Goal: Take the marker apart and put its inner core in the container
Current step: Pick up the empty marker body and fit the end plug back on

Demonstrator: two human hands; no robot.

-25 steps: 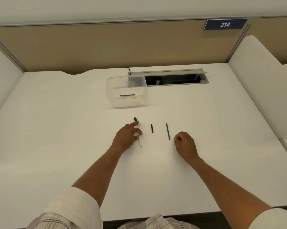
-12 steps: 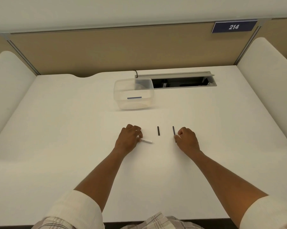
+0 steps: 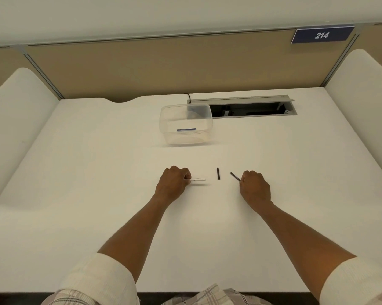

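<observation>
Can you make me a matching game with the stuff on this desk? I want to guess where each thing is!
Things:
1. white marker tube
2. thin black stick
3. short black piece
4. clear container

Places:
A. lying alone between the two hands
B. held by the left hand
C. far side of the desk, by the cable slot
D. held by the right hand

Pairs: 1-B, 2-D, 3-A, 4-C

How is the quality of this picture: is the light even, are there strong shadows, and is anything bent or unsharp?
Head view: light is soft and even; only faint shadows lie under the container and beside the white marker barrel. The wide lens bows the partition and the table edges. The thin dark core looks slightly soft.
</observation>
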